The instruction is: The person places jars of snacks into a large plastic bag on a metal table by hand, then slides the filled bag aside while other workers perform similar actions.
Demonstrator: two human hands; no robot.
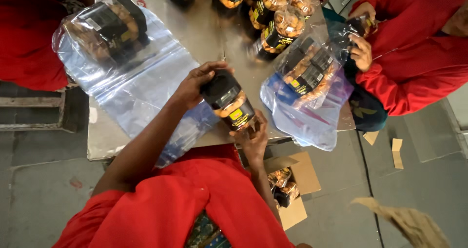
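Left hand (195, 85) grips the black lid, right hand (253, 138) the base of a nut jar (229, 102); jar tilted, lid up-left, above the steel bench (204, 33).

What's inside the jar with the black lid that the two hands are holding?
Through the clear side of the jar, between the left hand and right hand, you can see golden-brown nuts or snacks. The black lid and the black and yellow label hide the rest, so how full it is stays unclear.
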